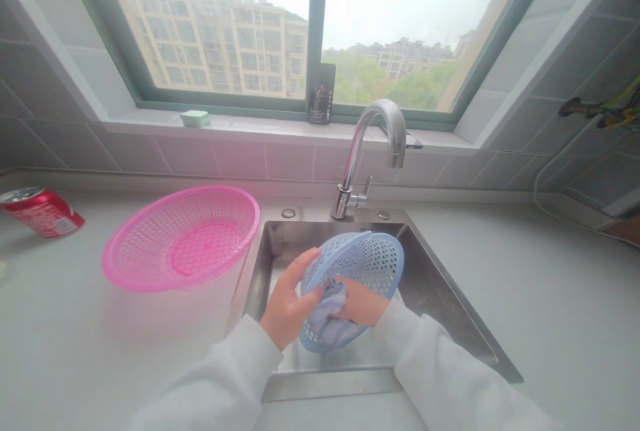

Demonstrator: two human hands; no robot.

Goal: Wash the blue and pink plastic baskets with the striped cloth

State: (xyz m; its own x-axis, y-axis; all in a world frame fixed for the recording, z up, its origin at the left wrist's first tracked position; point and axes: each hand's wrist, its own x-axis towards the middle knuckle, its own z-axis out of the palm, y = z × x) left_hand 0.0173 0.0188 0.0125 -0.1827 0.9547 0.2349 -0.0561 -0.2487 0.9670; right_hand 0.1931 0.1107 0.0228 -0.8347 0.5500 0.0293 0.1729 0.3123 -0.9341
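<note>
Can: we log a red soda can lying on its side on the pale counter, far left.
Pink basket: a pink plastic basket rests on the counter, just beside the stainless steel sink.
Left hand: our left hand grips narrowly at the edge of a blue plastic basket.
Blue basket: held tilted above the sink, a pale cloth inside.
Right hand: our right hand presses against the cloth inside the basket; we cannot tell whether it grips.
</note>
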